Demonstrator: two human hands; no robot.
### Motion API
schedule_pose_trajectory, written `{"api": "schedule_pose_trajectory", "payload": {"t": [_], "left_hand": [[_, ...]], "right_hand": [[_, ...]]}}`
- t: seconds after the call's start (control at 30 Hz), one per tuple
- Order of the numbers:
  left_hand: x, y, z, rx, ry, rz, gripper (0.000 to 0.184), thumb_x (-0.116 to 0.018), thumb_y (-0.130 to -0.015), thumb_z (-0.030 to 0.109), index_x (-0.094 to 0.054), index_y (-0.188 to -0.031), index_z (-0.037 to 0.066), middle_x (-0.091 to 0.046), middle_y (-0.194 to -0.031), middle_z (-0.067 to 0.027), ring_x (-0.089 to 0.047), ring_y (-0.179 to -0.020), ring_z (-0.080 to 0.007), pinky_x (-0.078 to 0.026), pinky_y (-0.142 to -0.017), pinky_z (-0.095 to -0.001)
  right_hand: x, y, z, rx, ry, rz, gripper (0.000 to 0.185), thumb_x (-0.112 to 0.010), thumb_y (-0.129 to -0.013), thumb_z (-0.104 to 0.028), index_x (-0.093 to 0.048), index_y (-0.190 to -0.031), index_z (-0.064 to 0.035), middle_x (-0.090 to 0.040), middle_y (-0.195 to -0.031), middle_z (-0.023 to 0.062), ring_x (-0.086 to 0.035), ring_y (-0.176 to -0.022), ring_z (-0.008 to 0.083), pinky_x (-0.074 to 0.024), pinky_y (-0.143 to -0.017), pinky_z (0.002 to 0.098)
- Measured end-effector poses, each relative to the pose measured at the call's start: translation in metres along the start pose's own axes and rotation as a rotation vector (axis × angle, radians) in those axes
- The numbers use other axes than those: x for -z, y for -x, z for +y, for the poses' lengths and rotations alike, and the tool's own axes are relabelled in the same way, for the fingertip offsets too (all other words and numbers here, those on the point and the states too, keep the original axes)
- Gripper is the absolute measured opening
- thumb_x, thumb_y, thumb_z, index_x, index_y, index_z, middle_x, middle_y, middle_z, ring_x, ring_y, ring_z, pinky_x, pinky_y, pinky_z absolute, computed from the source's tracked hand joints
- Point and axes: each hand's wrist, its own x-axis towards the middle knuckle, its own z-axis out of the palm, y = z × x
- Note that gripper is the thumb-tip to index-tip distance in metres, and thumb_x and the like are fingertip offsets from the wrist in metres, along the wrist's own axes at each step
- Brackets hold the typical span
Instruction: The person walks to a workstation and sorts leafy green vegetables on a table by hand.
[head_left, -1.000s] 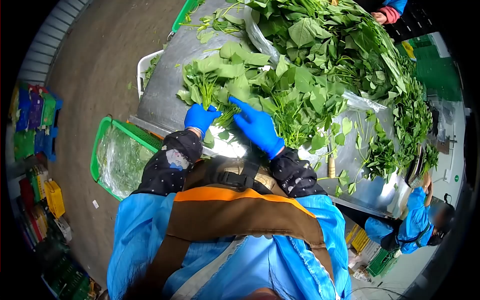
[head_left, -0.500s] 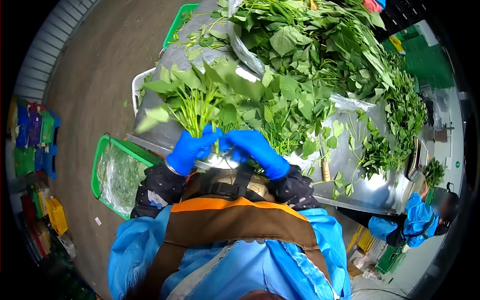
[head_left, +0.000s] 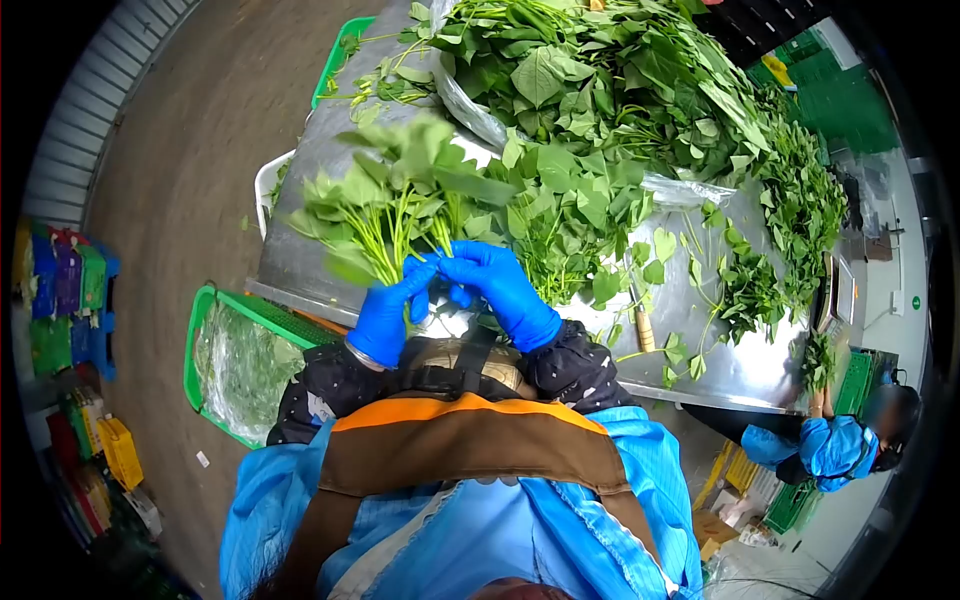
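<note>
My left hand [head_left: 383, 312], in a blue glove, is closed around the stem ends of a bunch of leafy greens [head_left: 385, 220]. The leaves fan out upward above the table's near edge, and some are blurred. My right hand [head_left: 508, 295], gloved in blue too, touches the left at the fingertips, pinching green stems at the bunch's right side. Just beyond my right hand lies a pile of loose leafy greens [head_left: 560, 220] on the metal table [head_left: 700, 300]. A wooden-handled knife [head_left: 644, 328] rests to the right, its blade partly under leaves.
A larger heap of greens [head_left: 620, 90] covers the far side, with plastic film [head_left: 470, 110] along it. On the floor at left stands a green crate [head_left: 200, 390] lined with plastic. A co-worker [head_left: 835, 445] in blue handles greens at the table's right end.
The bunch has tilted slightly and my right hand has moved closer against it, its fingers now on the stems. The co-worker's greens have moved down toward the table's right end.
</note>
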Motion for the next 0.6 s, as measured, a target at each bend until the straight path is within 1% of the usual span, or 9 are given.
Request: {"api": "schedule_pose_trajectory", "payload": {"t": [0.07, 0.17, 0.2, 0.3, 0.37, 0.43, 0.47, 0.57, 0.6], "left_hand": [[-0.014, 0.007, 0.015, 0.085, 0.168, -0.092, 0.021, -0.046, -0.089, 0.023, -0.056, -0.089, 0.003, -0.042, -0.056, 0.0017, -0.037, -0.047, -0.0066, -0.027, -0.046, -0.0194], [-0.009, 0.024, 0.028, 0.125, 0.106, -0.242, 0.018, -0.044, -0.089, 0.022, -0.050, -0.095, 0.006, -0.042, -0.057, 0.0011, -0.035, -0.045, -0.0068, -0.025, -0.044, -0.0197], [-0.005, 0.026, 0.025, 0.060, -0.085, -0.217, 0.021, -0.044, -0.089, 0.023, -0.052, -0.096, 0.004, -0.042, -0.058, 0.0015, -0.034, -0.045, -0.0068, -0.025, -0.045, -0.0198], [0.012, 0.026, 0.023, 0.104, -0.153, -0.119, 0.023, -0.046, -0.087, 0.024, -0.055, -0.094, 0.004, -0.042, -0.059, 0.0017, -0.034, -0.046, -0.0068, -0.025, -0.045, -0.0201], [0.037, 0.026, 0.031, 0.005, -0.079, -0.035, 0.028, -0.050, -0.085, 0.031, -0.057, -0.093, 0.005, -0.040, -0.058, 0.0020, -0.034, -0.046, -0.0063, -0.024, -0.044, -0.0202], [0.089, 0.018, 0.034, -0.116, 0.387, -0.198, 0.024, -0.052, -0.086, 0.029, -0.054, -0.092, 0.006, -0.048, -0.068, -0.0002, -0.031, -0.042, -0.0064, -0.024, -0.040, -0.0198], [0.078, 0.025, 0.059, -0.177, 0.503, 0.019, 0.023, -0.049, -0.088, 0.029, -0.052, -0.087, 0.006, -0.050, -0.071, -0.0022, -0.030, -0.041, -0.0069, -0.025, -0.039, -0.0197], [0.081, 0.014, 0.069, -0.081, 0.171, 0.103, 0.032, -0.043, -0.090, 0.034, -0.052, -0.078, 0.006, -0.050, -0.065, -0.0031, -0.033, -0.041, -0.0073, -0.025, -0.039, -0.0196], [0.078, 0.006, 0.058, 0.055, 0.126, 0.148, 0.033, -0.043, -0.090, 0.036, -0.051, -0.076, 0.007, -0.047, -0.064, -0.0033, -0.032, -0.040, -0.0072, -0.024, -0.039, -0.0187]], "right_hand": [[0.003, -0.001, 0.003, 0.097, -0.152, 0.059, 0.021, -0.056, -0.081, -0.017, -0.061, -0.093, -0.0014, -0.055, -0.064, 0.0005, -0.050, -0.055, 0.0059, -0.0400, -0.052, 0.0177], [0.031, 0.002, -0.003, 0.278, -0.291, 0.223, 0.016, -0.054, -0.082, -0.016, -0.060, -0.086, -0.0021, -0.055, -0.068, 0.0009, -0.053, -0.063, 0.0078, -0.0416, -0.057, 0.0196], [0.042, 0.003, -0.004, 0.285, -0.219, 0.226, 0.016, -0.052, -0.083, -0.017, -0.057, -0.084, -0.0017, -0.056, -0.073, 0.0026, -0.055, -0.070, 0.0103, -0.0437, -0.062, 0.0223], [0.041, -0.005, 0.000, 0.264, -0.487, 0.277, 0.019, -0.051, -0.084, -0.018, -0.056, -0.088, -0.0001, -0.057, -0.074, 0.0046, -0.056, -0.072, 0.0129, -0.0457, -0.065, 0.0244], [0.046, 0.001, -0.004, 0.348, -0.332, 0.373, 0.020, -0.051, -0.085, -0.018, -0.054, -0.092, 0.0006, -0.058, -0.076, 0.0077, -0.058, -0.068, 0.0151, -0.0475, -0.063, 0.0254], [0.056, 0.002, -0.004, 0.365, -0.114, 0.459, 0.020, -0.051, -0.086, -0.018, -0.053, -0.093, 0.0004, -0.059, -0.078, 0.0085, -0.058, -0.065, 0.0153, -0.0475, -0.060, 0.0249], [0.060, 0.007, -0.006, 0.344, -0.132, 0.461, 0.021, -0.050, -0.087, -0.020, -0.052, -0.093, 0.0002, -0.060, -0.079, 0.0091, -0.058, -0.062, 0.0147, -0.0471, -0.056, 0.0238], [0.061, 0.017, -0.010, 0.292, -0.014, 0.444, 0.016, -0.050, -0.087, -0.017, -0.053, -0.093, -0.0024, -0.059, -0.078, 0.0051, -0.058, -0.063, 0.0116, -0.0461, -0.055, 0.0215], [0.053, 0.022, -0.010, 0.359, -0.060, 0.395, 0.014, -0.051, -0.087, -0.016, -0.053, -0.093, -0.0030, -0.059, -0.078, 0.0040, -0.057, -0.063, 0.0111, -0.0460, -0.055, 0.0212]]}}
